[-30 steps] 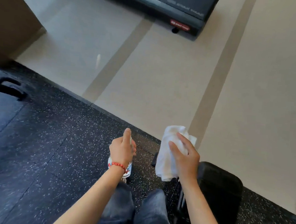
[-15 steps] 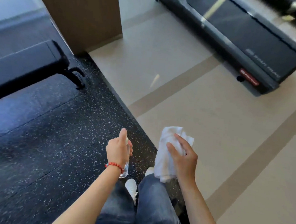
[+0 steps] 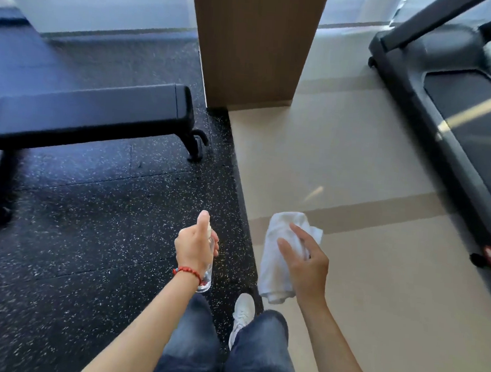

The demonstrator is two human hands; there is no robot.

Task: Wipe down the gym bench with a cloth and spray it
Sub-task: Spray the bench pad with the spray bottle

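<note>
A black padded gym bench [image 3: 89,111] stands at the upper left on dark speckled rubber flooring, well ahead of my hands. My left hand [image 3: 195,246], with a red bead bracelet on the wrist, grips a small clear spray bottle [image 3: 206,273], thumb on top of its nozzle. My right hand [image 3: 305,262] holds a crumpled white cloth [image 3: 276,263] that hangs down from the fingers. Both hands are held in front of my legs, near the edge between the rubber mat and the beige floor.
A brown wooden pillar [image 3: 254,44] rises just right of the bench's end. A black treadmill [image 3: 461,119] runs along the right side on the beige floor [image 3: 348,280]. My jeans and a white shoe [image 3: 243,310] show at the bottom.
The view has swung left: the bench and pillar have come further into sight and the treadmill has slid to the right edge. Both hands keep their hold.
</note>
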